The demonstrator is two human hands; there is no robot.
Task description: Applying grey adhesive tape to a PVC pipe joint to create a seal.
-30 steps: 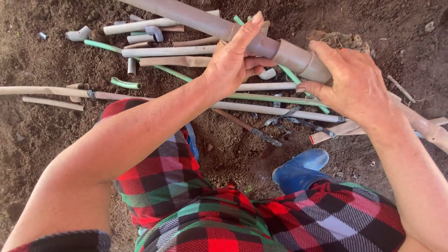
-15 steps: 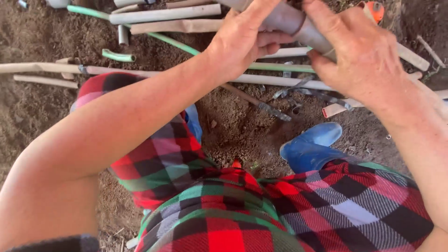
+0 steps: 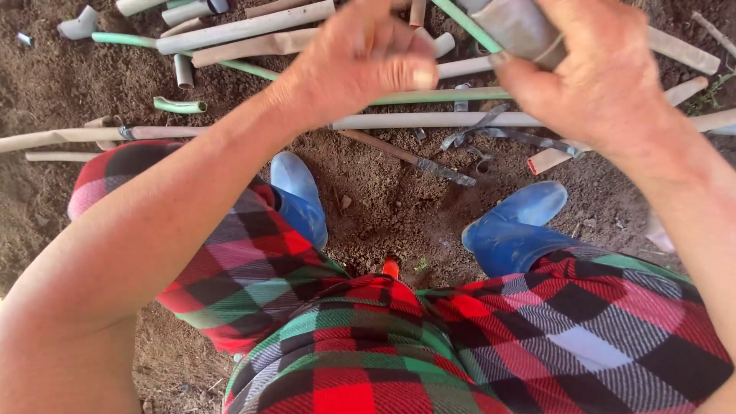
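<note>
Right hand: the right hand point(image 3: 606, 84) is clenched round the thick grey plastic pipe point(image 3: 521, 27) at the top edge of the view.
Left hand: the left hand point(image 3: 360, 57) is curled into a loose fist just beside that pipe; whether it grips anything I cannot tell.
Underneath: long beige pipes point(image 3: 245, 27), thin green tubes point(image 3: 429, 97) and dark metal strips point(image 3: 445, 170) lie crisscrossed on brown soil point(image 3: 383, 207).
In the way: two blue rubber boots point(image 3: 514, 226) and red-green checked trousers point(image 3: 399, 345).
Open room: bare soil between the boots.
</note>
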